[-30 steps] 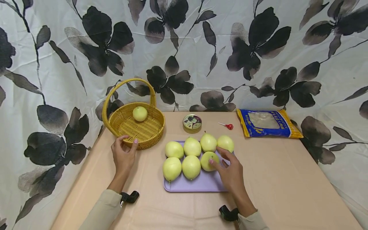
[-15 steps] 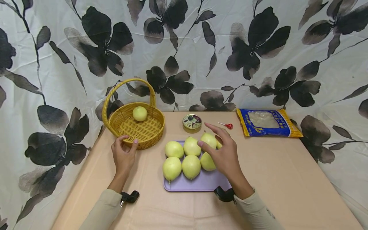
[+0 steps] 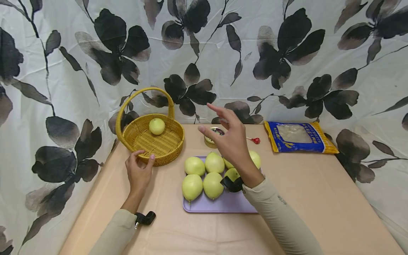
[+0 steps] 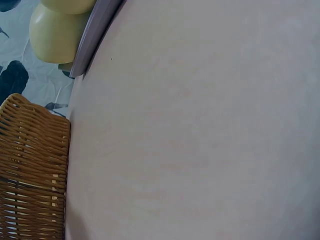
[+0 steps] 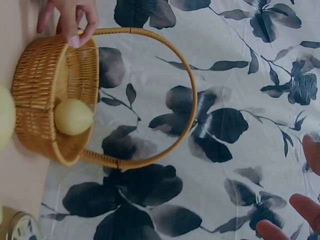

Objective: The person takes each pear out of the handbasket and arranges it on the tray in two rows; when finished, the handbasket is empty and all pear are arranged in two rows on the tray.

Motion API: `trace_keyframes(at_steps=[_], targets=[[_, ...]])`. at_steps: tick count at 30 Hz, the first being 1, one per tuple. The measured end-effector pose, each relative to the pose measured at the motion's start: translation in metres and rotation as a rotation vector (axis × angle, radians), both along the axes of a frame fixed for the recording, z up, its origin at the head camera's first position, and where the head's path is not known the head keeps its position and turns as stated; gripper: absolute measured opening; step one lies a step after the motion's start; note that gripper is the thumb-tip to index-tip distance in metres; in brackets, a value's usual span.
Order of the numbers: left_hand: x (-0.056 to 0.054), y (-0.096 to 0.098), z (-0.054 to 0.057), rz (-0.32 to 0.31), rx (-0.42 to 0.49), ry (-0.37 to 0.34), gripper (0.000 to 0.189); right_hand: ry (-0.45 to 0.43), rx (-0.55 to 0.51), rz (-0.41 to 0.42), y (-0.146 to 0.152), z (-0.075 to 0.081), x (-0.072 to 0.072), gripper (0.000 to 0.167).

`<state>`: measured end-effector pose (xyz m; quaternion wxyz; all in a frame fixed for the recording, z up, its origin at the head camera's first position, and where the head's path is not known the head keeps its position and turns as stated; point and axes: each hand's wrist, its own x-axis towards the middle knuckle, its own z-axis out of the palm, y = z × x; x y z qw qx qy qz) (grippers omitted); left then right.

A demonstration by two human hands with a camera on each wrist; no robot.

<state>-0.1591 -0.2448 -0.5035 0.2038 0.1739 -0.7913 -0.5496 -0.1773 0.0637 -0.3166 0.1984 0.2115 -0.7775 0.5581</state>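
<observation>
My left hand (image 3: 139, 174) grips the near rim of a yellow wicker basket (image 3: 163, 148) with a tall handle. Inside it lies one pale green pear (image 3: 157, 126); the right wrist view also shows this pear (image 5: 74, 117) and the basket (image 5: 35, 95). My right hand (image 3: 230, 138) is raised above the far side of a purple tray (image 3: 216, 206), thumb and fingers spread, holding nothing. Several pears (image 3: 213, 185) sit on the tray in two rows, some partly hidden by the right wrist. The left wrist view catches only the basket's side (image 4: 32, 170), a tray edge and pears.
Behind the tray stands a round tin (image 3: 209, 142), partly covered by the right hand. A red lollipop (image 3: 255, 140) lies to its right. A blue and yellow bag (image 3: 299, 138) rests at the table's back right. A flowered cloth (image 3: 197, 42) hangs behind the table.
My right hand has left a pear at the tray's right and moved up and leftward, its fingers spreading. The left hand has stayed at the basket rim.
</observation>
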Motion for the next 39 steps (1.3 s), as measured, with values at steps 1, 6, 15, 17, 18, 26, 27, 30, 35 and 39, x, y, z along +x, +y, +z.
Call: trace_keyframes(at_steps=[1,6,15,17,18,26,27,30,35,39], targets=[[0.0,0.0,0.0,0.0,-0.003,0.003,0.06,0.011,-0.01,0.01,-0.006,0.002,-0.004,0.061],[0.0,-0.001,0.0,0.001,-0.013,0.003,0.06,0.032,-0.06,0.056,-0.038,0.007,-0.025,0.052],[-0.001,-0.002,-0.003,0.022,-0.031,0.006,0.058,0.002,-0.09,0.114,-0.1,-0.01,-0.065,0.044],[-0.002,-0.001,-0.004,0.018,-0.031,0.003,0.059,-0.026,-0.081,0.108,-0.111,-0.018,-0.073,0.043],[-0.002,-0.001,-0.004,0.016,-0.028,0.002,0.059,-0.041,-0.071,0.102,-0.116,-0.021,-0.077,0.043],[-0.002,-0.001,-0.003,0.021,-0.017,0.017,0.057,-0.13,-0.087,0.161,-0.159,-0.052,-0.108,0.045],[-0.003,-0.001,-0.003,0.021,-0.017,0.021,0.057,-0.136,-0.102,0.174,-0.165,-0.057,-0.113,0.045],[-0.004,-0.001,-0.004,0.015,-0.012,0.031,0.058,-0.16,-0.139,0.186,-0.178,-0.072,-0.126,0.045],[-0.004,0.0,-0.006,0.017,-0.021,0.033,0.058,-0.214,-0.205,0.174,-0.194,-0.096,-0.141,0.043],[-0.002,-0.001,-0.006,0.021,-0.03,0.035,0.057,-0.253,-0.208,0.174,-0.203,-0.111,-0.148,0.047]])
